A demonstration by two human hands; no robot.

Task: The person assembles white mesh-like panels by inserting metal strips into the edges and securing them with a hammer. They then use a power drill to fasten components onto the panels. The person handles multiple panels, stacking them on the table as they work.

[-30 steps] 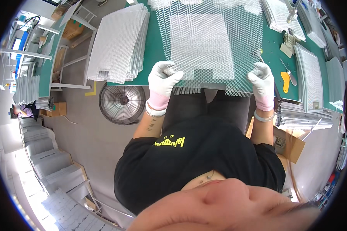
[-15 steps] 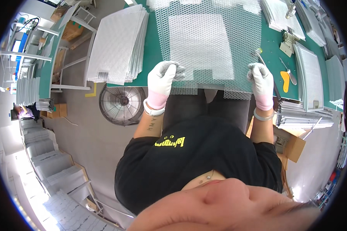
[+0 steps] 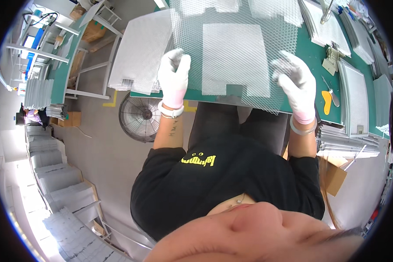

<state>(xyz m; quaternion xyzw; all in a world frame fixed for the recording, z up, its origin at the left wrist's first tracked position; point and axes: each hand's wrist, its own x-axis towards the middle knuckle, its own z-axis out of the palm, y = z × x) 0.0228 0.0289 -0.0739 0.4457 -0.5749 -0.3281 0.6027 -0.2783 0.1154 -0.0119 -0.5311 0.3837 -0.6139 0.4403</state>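
Observation:
A large silver expanded-metal mesh sheet (image 3: 188,72) lies slightly askew over the green table's near edge. Through it shows a smaller, denser whitish mesh panel (image 3: 233,54) with a notch in its near edge. Both my hands wear white gloves with pink cuffs. My left hand (image 3: 174,76) is at the sheet's left edge, fingers curled with a gap between thumb and forefinger; I see nothing gripped there. Beside the right edge, my right hand (image 3: 298,85) has its thumb and fingers apart, the fingertips smeared by motion.
A stack of mesh panels (image 3: 142,50) lies at the table's left. On the right are a yellow-handled tool (image 3: 327,102), a metal fixture (image 3: 331,60) and framed mesh panels (image 3: 353,98). A round floor fan (image 3: 140,114) stands below the table's left corner.
The large mesh sheet has shifted away from me and tilted. Both hands have moved forward and outward; the fingers, pinched at the sheet before, have loosened, the right ones most clearly.

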